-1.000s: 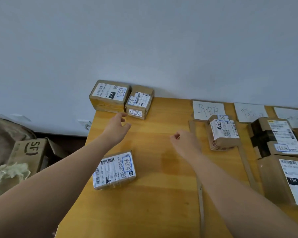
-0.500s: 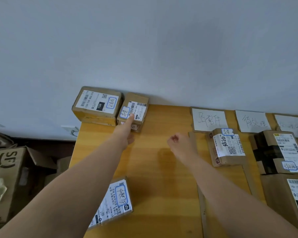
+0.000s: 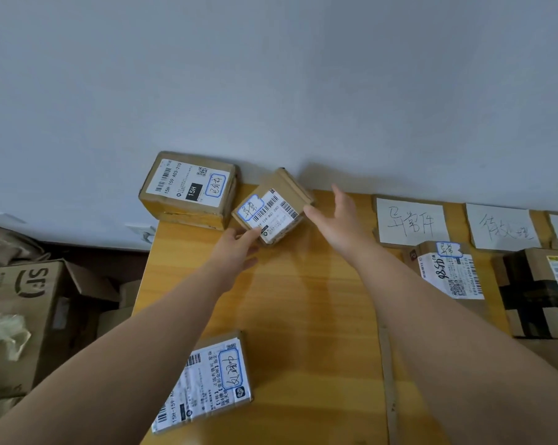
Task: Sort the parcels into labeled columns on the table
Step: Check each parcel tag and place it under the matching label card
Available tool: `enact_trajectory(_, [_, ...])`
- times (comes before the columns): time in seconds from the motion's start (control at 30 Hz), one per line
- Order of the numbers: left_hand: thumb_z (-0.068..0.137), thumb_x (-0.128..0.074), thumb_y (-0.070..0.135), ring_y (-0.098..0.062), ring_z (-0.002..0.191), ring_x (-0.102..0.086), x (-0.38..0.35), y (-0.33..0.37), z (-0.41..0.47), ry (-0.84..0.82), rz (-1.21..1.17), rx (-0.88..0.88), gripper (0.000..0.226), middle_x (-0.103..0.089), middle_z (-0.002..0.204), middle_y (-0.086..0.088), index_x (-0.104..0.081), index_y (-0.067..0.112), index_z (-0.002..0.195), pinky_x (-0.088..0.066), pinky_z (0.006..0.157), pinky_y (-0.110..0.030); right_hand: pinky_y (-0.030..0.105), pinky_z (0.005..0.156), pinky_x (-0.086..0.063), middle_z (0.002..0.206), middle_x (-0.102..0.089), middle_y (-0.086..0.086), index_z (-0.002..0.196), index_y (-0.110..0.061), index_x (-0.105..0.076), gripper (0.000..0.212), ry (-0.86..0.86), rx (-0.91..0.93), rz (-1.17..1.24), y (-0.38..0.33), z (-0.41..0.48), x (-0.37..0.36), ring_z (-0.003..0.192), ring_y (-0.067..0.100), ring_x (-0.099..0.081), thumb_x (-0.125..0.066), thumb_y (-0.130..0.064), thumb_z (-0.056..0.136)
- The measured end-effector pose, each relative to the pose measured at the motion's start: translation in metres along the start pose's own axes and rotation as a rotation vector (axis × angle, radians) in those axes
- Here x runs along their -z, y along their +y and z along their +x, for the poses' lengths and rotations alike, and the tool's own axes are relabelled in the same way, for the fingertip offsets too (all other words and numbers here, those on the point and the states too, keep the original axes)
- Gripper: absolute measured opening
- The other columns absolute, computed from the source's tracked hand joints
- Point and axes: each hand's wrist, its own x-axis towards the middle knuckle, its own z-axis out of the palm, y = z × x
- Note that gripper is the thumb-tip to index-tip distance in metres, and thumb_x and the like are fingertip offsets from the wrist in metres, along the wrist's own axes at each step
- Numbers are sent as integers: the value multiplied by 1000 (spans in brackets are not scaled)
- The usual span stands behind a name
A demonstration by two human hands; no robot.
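Head view of a wooden table (image 3: 303, 316) set against a pale wall. At the far left corner, a small parcel (image 3: 271, 207) is tilted, its near edge raised, its white shipping label and blue-bordered handwritten tag facing the camera. The left hand (image 3: 236, 252) touches the parcel's near left corner with thumb and fingertips; whether it grips or merely props the box cannot be told. The right hand (image 3: 342, 216) is open, fingers spread, fingertips at the parcel's right edge. Just left of the tilted parcel, a larger parcel (image 3: 187, 187) marked "15H" lies flat against the wall, overhanging the table's left edge. A flat parcel (image 3: 207, 380) with a large label lies at the near left edge, partly under the left forearm. To the right, handwritten paper signs head the columns: a first sign (image 3: 412, 221) and a second sign (image 3: 499, 226). Below the first sign lies a labeled parcel (image 3: 444, 271); below the second, a parcel bound with black tape (image 3: 534, 290). A cardboard strip (image 3: 387, 380) divides the columns. On the floor at left stands an open carton (image 3: 27, 300).
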Motion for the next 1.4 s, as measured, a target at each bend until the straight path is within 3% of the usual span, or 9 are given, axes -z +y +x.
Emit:
enact_trajectory(0.13, [92,-61,29,-19,108,-61,-1,-1,-11,-53,66,-24,34,-63,118,-4,-50,18,122,-51,92,-42,19,85,-38,134,-47,-3,138,-21,-37,65,-84,-30,103,2,0,-5,115,11,-51,-69,-43,85])
enact_trajectory(0.2, [93,-60,28,-19,108,-61,-2,-2,-18,-88,84,-16,31,-64,117,-4,-49,21,121,-49,96,-43,15,72,-37,120,-48,-5,127,-21,-34,63,-91,-64,165,9,-9,-4,95,1,-52,-74,-39,82])
enact_trajectory(0.43, [94,-57,31,-21,112,-56,-10,-1,-55,-106,183,-75,28,-62,114,-3,-51,20,119,-45,98,-38,40,98,-50,118,-57,1,130,-21,-32,79,-47,-179,275,43,-55,3,107,18,-61,-79,-47,72])
enact_trajectory(0.63, [91,-56,40,-15,110,-58,-7,7,-115,-175,226,-263,37,-63,116,0,-51,19,121,-46,99,-35,27,78,-50,116,-68,5,134,-13,-47,68,-35,-109,522,52,-109,19,102,17,-65,-73,-42,78])
enact_trajectory(0.73, [94,-52,39,-14,109,-59,-3,4,-143,-152,222,-336,27,-62,117,1,-53,23,116,-48,96,-33,30,81,-49,115,-69,3,132,-19,-50,83,-7,-30,546,51,-136,30,103,18,-66,-77,-53,61])
enact_trajectory(0.83, [95,-52,37,-14,107,-62,-4,-5,-164,-138,212,-357,23,-64,115,1,-55,23,114,-50,92,-31,30,81,-51,111,-72,0,120,-27,-58,71,-3,42,551,56,-163,43,102,18,-67,-74,-55,56])
enact_trajectory(1.17, [58,-72,57,-9,108,-62,-45,-39,-211,-340,191,-337,71,-68,111,4,-53,32,121,-47,93,-27,16,69,-48,97,-74,-8,112,-27,-61,42,-46,79,554,94,-221,87,83,0,-69,-77,-35,74])
enact_trajectory(1.27, [61,-73,54,-12,110,-63,-59,-45,-220,-355,190,-333,74,-68,115,-1,-51,28,126,-48,95,-29,13,65,-49,103,-73,-5,119,-24,-61,52,-46,71,544,105,-231,98,87,2,-69,-72,-41,71])
enact_trajectory(1.4, [78,-72,38,-15,109,-63,-74,-52,-229,-357,203,-331,61,-69,115,-2,-48,23,133,-48,89,-27,12,63,-48,101,-73,-6,115,-26,-61,37,-36,59,528,114,-242,112,86,2,-68,-73,-34,81])
